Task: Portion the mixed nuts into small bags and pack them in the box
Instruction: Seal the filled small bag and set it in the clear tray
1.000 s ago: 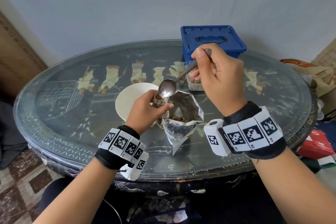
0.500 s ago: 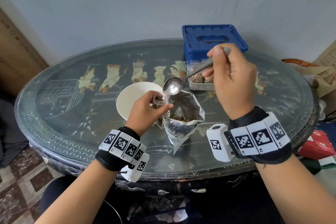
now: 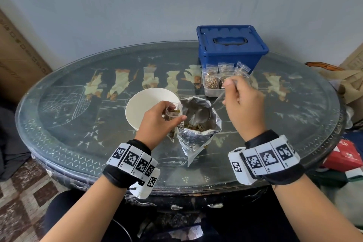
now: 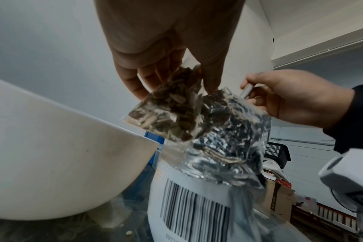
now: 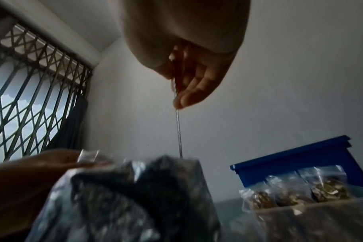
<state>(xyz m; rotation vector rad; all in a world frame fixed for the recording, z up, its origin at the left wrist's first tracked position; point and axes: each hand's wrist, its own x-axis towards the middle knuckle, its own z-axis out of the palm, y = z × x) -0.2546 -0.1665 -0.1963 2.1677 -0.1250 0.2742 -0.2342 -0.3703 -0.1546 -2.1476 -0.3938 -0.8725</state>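
My left hand [image 3: 160, 119] pinches a small clear bag [image 3: 172, 111] holding nuts [image 4: 172, 106], held beside the open silver foil pouch [image 3: 198, 135] of mixed nuts. My right hand [image 3: 241, 104] grips a metal spoon [image 3: 215, 102] by its handle [image 5: 178, 131]; the bowl end dips into the pouch mouth. Behind stands a clear tray [image 3: 211, 91] with several filled small bags [image 5: 290, 191], and the blue lidded box [image 3: 231, 45] behind that.
A white bowl [image 3: 145, 104] sits left of the pouch, close to my left hand. Everything rests on a round glass-topped table [image 3: 78, 124]. A red package [image 3: 342, 155] and clutter lie off the table's right edge; cardboard leans at the far left.
My right hand swung right and lowered, taking the spoon from above the small bag down into the foil pouch. The left hand kept holding the small bag.
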